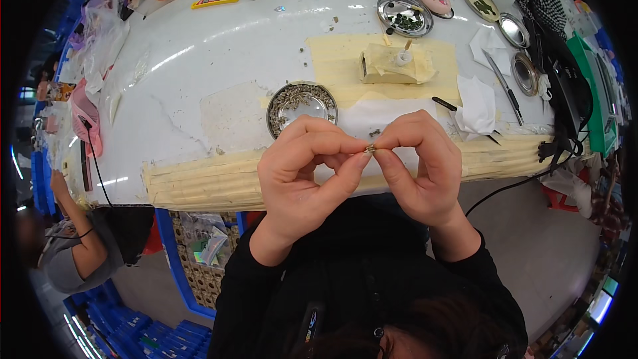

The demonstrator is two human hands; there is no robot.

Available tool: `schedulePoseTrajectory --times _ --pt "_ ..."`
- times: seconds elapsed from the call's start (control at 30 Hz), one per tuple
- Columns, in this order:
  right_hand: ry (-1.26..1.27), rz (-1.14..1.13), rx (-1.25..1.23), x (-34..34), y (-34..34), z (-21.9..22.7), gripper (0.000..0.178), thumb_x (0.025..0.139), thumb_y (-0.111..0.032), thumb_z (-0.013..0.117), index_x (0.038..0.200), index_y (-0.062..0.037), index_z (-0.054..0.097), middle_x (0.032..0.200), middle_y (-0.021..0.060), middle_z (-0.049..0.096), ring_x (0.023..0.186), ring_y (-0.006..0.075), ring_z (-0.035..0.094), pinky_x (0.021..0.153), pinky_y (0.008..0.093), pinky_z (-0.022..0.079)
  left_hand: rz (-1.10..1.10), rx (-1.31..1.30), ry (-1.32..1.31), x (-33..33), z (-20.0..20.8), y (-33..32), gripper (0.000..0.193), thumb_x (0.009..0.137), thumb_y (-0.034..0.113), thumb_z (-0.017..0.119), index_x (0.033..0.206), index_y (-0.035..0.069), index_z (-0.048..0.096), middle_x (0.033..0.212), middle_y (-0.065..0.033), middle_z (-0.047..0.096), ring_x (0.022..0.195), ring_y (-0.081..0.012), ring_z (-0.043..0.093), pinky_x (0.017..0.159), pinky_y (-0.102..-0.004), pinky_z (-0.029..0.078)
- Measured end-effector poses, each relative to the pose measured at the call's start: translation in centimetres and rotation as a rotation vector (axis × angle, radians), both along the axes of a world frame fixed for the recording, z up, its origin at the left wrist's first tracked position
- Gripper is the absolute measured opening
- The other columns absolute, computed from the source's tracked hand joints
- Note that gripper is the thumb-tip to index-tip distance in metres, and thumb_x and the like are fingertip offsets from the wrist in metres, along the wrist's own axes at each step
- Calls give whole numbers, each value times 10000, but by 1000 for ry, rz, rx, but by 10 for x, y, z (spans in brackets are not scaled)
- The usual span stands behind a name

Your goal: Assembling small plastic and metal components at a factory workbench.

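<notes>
White and smudged, the tabletop (pixel 186 73) has a yellowish strip (pixel 199 183) along its near edge. Above that strip, a tiny metal-looking piece (pixel 369 149) sits directly between the left hand (pixel 306 176) and the right hand (pixel 422 166), too small for its long axis to be told. Thumb against finger, the left hand pinches it from the left; the right hand likewise from the right, equally close. A round dish (pixel 290 118) of small parts (pixel 286 98) lies just beyond the left hand.
</notes>
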State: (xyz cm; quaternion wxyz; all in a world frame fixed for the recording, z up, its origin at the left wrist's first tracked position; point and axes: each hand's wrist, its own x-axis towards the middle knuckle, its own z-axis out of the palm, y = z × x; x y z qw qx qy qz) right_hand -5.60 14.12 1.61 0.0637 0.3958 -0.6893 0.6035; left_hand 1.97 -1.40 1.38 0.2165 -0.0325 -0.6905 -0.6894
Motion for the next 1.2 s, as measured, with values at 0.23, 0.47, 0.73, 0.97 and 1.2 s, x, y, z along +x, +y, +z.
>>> schedulePoseTrajectory --times 0.23,0.47,0.73,0.97,1.2 --pt "-12 -81 -23 -4 3 -1 124 792 57 687 901 11 648 805 90 630 685 181 594 607 267 479 115 -248 131 -8 -1 -5 179 749 -94 727 910 -18 709 855 -64 612 685 -101 576 597 -219 454" --pt "42 -234 -12 -24 10 10 77 818 42 679 892 30 661 800 79 622 682 144 584 612 246 471 162 -279 184 -16 -4 -3 178 737 -91 741 893 -9 719 836 -57 618 646 -99 590 569 -217 462" --pt "423 -491 290 -64 8 22 120 803 -47 715 915 -26 678 834 72 634 742 232 602 654 309 485 218 -339 213 -18 -6 -2 193 736 -105 736 903 -13 709 843 -62 606 637 -103 585 565 -217 462" --pt "379 -444 346 -75 -2 15 108 811 -101 712 893 -49 665 851 66 646 800 255 602 685 342 476 218 -347 222 -18 -9 -3 197 736 -108 736 906 -13 707 855 -65 604 635 -107 584 564 -219 465" --pt "405 -469 171 -63 3 27 80 815 -26 698 878 -22 649 847 67 650 770 208 613 685 296 484 235 -391 244 -17 -10 -2 213 736 -113 734 922 -12 712 855 -64 602 646 -109 589 565 -223 470"
